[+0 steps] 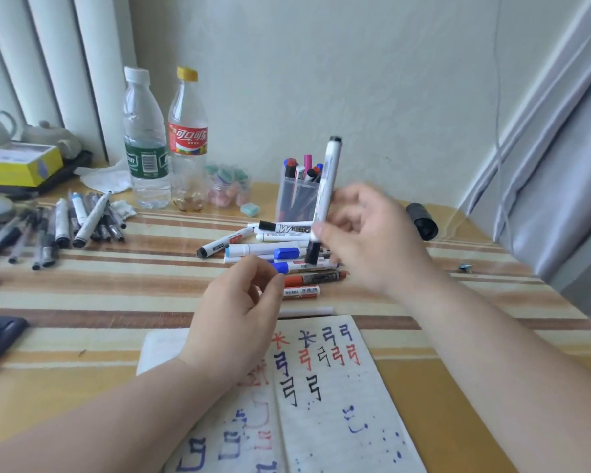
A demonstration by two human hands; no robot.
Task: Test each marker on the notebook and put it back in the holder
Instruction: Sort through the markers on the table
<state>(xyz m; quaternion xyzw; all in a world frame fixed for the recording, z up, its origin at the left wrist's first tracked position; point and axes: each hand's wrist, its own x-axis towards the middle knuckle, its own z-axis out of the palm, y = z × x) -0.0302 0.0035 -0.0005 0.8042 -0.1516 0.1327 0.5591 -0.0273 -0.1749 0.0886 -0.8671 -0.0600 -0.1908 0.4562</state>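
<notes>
head view: a person's two bare hands over a striped desk (116,285).
right hand (365,233): blurred, raised above the desk; its grip pinches a marker (327,179) low on the barrel.
marker: white, near upright, black end down, in front of the holder (287,199) and above the pile (273,249).
left hand (239,312): over the far edge of the notebook (338,387); grip loosely curled, nothing seen in it.
holder: clear, upright near the wall, several markers standing in it.
pile: loose markers lying on the desk between holder and notebook.
notebook: open at the near edge of the desk, with red, blue and black test marks.
left side: a heap of pens (65,227) on the desk; two bottles (145,141) stand behind it.
</notes>
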